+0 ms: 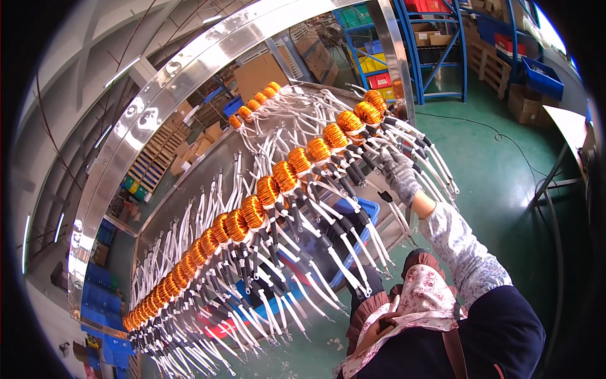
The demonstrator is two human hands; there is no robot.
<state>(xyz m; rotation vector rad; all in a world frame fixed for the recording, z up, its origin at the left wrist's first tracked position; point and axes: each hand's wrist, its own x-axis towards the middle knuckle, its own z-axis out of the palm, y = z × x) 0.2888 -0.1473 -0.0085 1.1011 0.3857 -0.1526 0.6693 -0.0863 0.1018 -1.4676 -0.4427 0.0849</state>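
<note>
My right hand (399, 174), in a grey glove, reaches in among the leads at the right end of a long row of coils. Its fingers are closed at a coil lead, with their tips partly hidden by the wires. The coils (285, 176) are rings wound with orange-copper wire, lined up side by side from lower left to upper right. White leads (328, 259) with black sleeves and metal end lugs hang from them toward me. A loose-hanging lead with a black sleeve (385, 197) is just below my hand. My left hand is not visible.
A shiny metal frame (95, 170) arches around the coils. Behind them is a shorter coil row (261, 98). A blue bin (360, 218) sits below the leads. Blue shelving (435, 57) stands at the back right; a cable (499, 136) lies on the green floor.
</note>
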